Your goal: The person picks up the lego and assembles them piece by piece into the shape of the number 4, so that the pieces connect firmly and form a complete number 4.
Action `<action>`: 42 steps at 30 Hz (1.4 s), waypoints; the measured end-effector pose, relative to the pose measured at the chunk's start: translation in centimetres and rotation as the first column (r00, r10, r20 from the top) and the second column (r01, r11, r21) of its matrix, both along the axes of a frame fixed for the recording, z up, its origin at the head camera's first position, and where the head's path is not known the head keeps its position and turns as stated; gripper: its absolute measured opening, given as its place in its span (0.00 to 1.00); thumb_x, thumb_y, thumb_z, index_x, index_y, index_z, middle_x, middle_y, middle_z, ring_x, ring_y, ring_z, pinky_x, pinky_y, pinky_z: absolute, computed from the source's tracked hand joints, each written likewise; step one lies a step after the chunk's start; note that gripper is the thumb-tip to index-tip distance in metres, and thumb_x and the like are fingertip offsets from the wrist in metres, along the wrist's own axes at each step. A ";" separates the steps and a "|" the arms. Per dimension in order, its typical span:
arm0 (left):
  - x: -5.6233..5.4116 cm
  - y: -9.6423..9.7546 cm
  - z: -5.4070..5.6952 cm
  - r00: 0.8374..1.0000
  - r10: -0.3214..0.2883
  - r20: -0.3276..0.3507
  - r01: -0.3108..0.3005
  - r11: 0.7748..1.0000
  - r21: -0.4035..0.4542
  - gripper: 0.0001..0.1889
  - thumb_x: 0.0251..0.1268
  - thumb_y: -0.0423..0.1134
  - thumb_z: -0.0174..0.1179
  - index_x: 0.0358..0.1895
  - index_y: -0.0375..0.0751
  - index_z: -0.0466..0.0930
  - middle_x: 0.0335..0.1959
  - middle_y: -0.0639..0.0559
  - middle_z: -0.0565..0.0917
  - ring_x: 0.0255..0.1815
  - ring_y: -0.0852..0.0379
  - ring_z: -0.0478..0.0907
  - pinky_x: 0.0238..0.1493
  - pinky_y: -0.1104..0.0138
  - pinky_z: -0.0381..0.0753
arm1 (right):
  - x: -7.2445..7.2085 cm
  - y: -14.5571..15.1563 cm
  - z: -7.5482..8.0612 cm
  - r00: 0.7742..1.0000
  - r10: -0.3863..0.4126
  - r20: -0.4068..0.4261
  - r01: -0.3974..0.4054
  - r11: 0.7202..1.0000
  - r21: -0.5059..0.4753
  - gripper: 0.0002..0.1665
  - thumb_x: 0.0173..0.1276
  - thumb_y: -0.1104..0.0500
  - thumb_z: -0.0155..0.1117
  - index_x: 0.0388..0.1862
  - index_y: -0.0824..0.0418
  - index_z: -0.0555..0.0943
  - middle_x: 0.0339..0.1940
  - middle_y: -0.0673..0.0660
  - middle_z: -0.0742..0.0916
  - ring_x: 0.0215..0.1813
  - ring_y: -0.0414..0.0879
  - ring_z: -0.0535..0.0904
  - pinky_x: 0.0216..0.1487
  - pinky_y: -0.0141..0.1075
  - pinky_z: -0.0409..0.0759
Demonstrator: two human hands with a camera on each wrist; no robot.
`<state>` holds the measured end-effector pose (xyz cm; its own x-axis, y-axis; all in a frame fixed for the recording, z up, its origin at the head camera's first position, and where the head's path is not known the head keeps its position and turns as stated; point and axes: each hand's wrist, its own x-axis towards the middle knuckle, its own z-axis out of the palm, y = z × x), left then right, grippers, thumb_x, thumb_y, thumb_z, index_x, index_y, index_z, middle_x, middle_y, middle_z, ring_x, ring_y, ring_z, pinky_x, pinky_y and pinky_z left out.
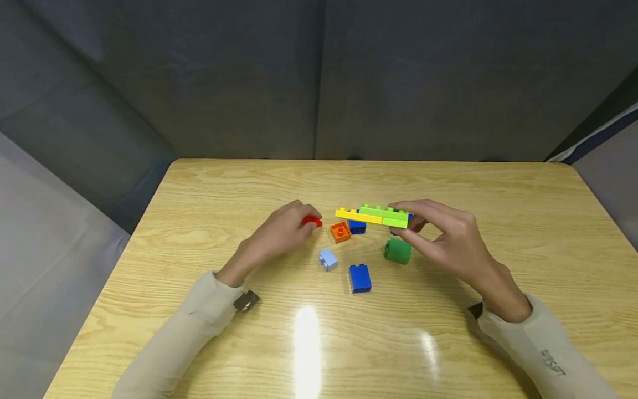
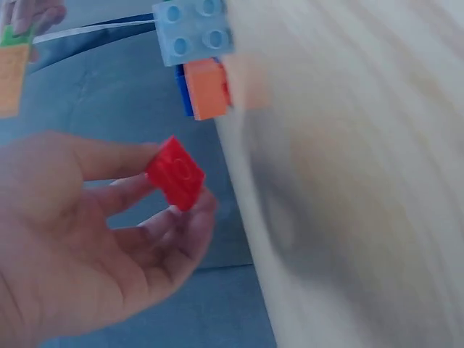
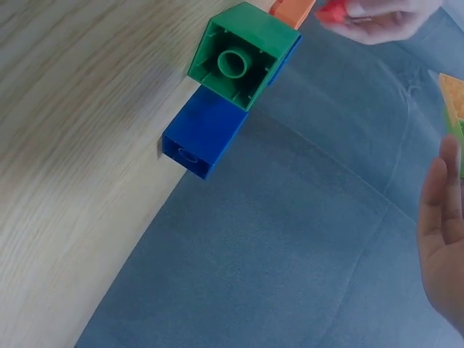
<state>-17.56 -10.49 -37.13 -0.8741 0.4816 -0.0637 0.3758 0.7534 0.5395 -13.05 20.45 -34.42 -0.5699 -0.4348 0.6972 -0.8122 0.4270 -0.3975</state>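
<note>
My left hand (image 1: 279, 231) pinches a small red brick (image 2: 176, 174) between thumb and fingers, over the left side of the brick group. In the head view that red brick (image 1: 312, 221) is partly covered by the fingers. My right hand (image 1: 451, 238) grips the right end of a joined strip of lime green bricks (image 1: 382, 213) and a yellow brick (image 1: 359, 216), studs up, held above the table. In the right wrist view only part of the strip and of the right hand (image 3: 442, 239) shows, at the right edge.
On the wooden table (image 1: 199, 233) lie an orange brick (image 1: 340, 232), a light blue brick (image 1: 328, 259), a blue brick (image 1: 360, 279) and a green rounded brick (image 1: 397, 251). Another blue brick (image 1: 356, 228) sits behind the strip, partly hidden. A grey curtain (image 1: 319, 83) hangs beyond the table.
</note>
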 end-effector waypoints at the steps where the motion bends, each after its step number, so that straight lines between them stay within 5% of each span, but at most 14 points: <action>1: 0.0 0.0 0.2 1.000 0.010 -0.004 -0.009 0.999 0.039 0.14 0.79 0.36 0.56 0.59 0.38 0.84 0.53 0.47 0.82 0.51 0.52 0.77 0.55 0.59 0.78 | 0.0 0.0 0.0 1.000 0.002 -0.004 -0.002 1.000 0.002 0.31 0.77 0.40 0.61 0.51 0.68 0.87 0.42 0.60 0.91 0.29 0.39 0.83 0.35 0.22 0.81; 5: 0.1 0.1 0.8 0.999 0.013 -0.032 -0.007 0.983 0.184 0.16 0.82 0.37 0.54 0.62 0.36 0.83 0.57 0.46 0.82 0.49 0.52 0.77 0.51 0.60 0.81 | 0.0 0.0 -0.1 1.000 -0.004 0.014 0.004 1.000 0.000 0.31 0.77 0.39 0.62 0.51 0.68 0.88 0.42 0.59 0.91 0.29 0.38 0.83 0.35 0.23 0.81; 9: 0.2 0.2 1.2 0.999 -0.018 -0.034 0.029 0.933 0.358 0.17 0.82 0.39 0.55 0.65 0.38 0.82 0.58 0.48 0.84 0.48 0.53 0.79 0.49 0.62 0.82 | 0.1 0.1 -0.2 0.999 -0.014 0.036 0.013 1.000 0.002 0.32 0.76 0.39 0.62 0.51 0.68 0.88 0.42 0.59 0.91 0.29 0.37 0.83 0.35 0.23 0.81; 12: 0.4 0.3 1.5 0.999 -0.046 -0.015 0.048 0.865 0.500 0.17 0.81 0.39 0.57 0.66 0.38 0.81 0.58 0.49 0.85 0.52 0.55 0.81 0.56 0.62 0.82 | 0.2 0.1 -0.3 0.999 -0.014 0.035 0.014 1.000 0.003 0.32 0.76 0.39 0.62 0.50 0.68 0.87 0.42 0.59 0.91 0.29 0.37 0.82 0.35 0.23 0.81; 17: 0.9 0.7 2.1 0.994 -0.111 0.005 0.077 0.715 0.695 0.15 0.81 0.34 0.56 0.64 0.36 0.80 0.58 0.48 0.85 0.55 0.53 0.83 0.61 0.57 0.82 | 0.1 0.1 -0.3 0.999 -0.010 0.041 0.010 1.000 0.009 0.32 0.76 0.38 0.61 0.51 0.68 0.87 0.43 0.60 0.91 0.29 0.38 0.82 0.37 0.21 0.80; 20: 1.3 1.0 2.3 0.989 -0.148 -0.014 0.110 0.662 0.742 0.15 0.81 0.32 0.56 0.63 0.34 0.81 0.59 0.48 0.85 0.57 0.50 0.82 0.61 0.55 0.82 | 0.1 0.0 -0.2 0.999 -0.011 0.053 0.010 1.000 0.020 0.33 0.76 0.38 0.61 0.52 0.68 0.87 0.44 0.60 0.91 0.30 0.39 0.82 0.38 0.21 0.80; 27: 1.9 1.8 2.6 0.965 -0.226 -0.136 0.252 0.645 0.721 0.15 0.79 0.29 0.56 0.62 0.32 0.82 0.60 0.46 0.84 0.55 0.53 0.82 0.59 0.58 0.83 | 0.2 0.0 -0.1 0.999 -0.003 0.054 0.002 1.000 0.019 0.33 0.76 0.38 0.61 0.53 0.69 0.86 0.45 0.60 0.91 0.30 0.39 0.82 0.39 0.20 0.80; 31: 1.8 2.1 2.4 0.937 -0.259 -0.234 0.347 0.628 0.696 0.19 0.68 0.24 0.67 0.61 0.30 0.81 0.58 0.42 0.85 0.51 0.54 0.82 0.55 0.57 0.84 | 0.2 -0.1 -0.2 1.000 0.023 0.012 -0.023 1.000 -0.002 0.31 0.77 0.41 0.62 0.53 0.69 0.86 0.44 0.61 0.91 0.29 0.40 0.82 0.39 0.21 0.80; 35: 1.7 2.3 2.2 0.893 -0.238 -0.381 0.443 0.618 0.650 0.26 0.53 0.23 0.77 0.58 0.28 0.82 0.55 0.40 0.87 0.47 0.55 0.83 0.50 0.59 0.86 | 0.2 -0.2 -0.2 0.999 0.030 -0.017 -0.031 0.999 -0.014 0.29 0.77 0.42 0.63 0.53 0.69 0.87 0.44 0.60 0.91 0.29 0.40 0.82 0.38 0.22 0.80; 42: 2.2 2.9 2.5 0.792 -0.123 -0.598 0.515 0.660 0.546 0.25 0.48 0.25 0.81 0.52 0.28 0.85 0.45 0.42 0.89 0.41 0.55 0.84 0.45 0.67 0.85 | 0.4 -0.5 0.0 0.998 0.046 -0.036 -0.047 0.998 -0.030 0.28 0.78 0.43 0.63 0.51 0.69 0.87 0.44 0.61 0.91 0.31 0.38 0.82 0.37 0.22 0.80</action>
